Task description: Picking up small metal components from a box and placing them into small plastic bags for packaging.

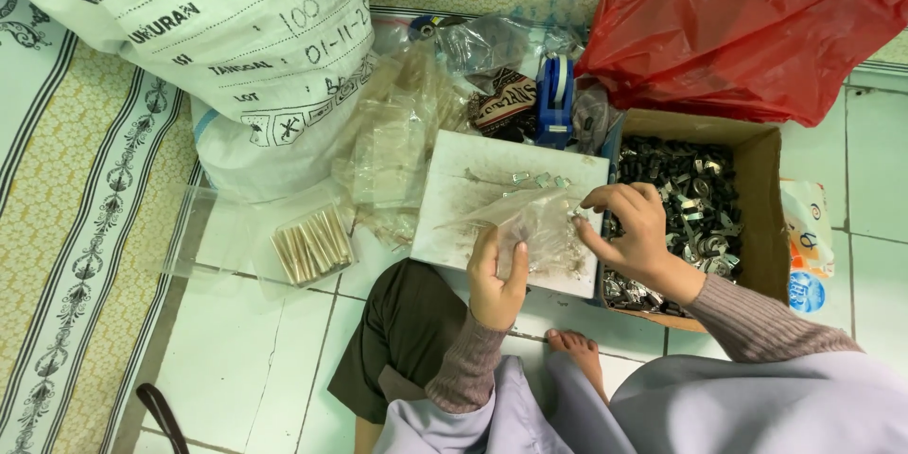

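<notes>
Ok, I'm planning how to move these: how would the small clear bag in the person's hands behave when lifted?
The clear bag looks thin and crinkled, so it is probably floppy and would sag. The left hand and right hand both pinch it, hinting it is slippery or hard to keep open. Any small metal pieces inside would likely weigh its bottom down.

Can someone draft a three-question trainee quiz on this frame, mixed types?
1. True or false: the left hand holds a clear plastic bag over the white board.
2. Which holds the small metal clips?
A. cardboard box
B. red bag
C. white sack
3. Fill in: the right hand has its fingertips at the bag's ____.

Key: 1 true; 2 A; 3 opening.
</notes>
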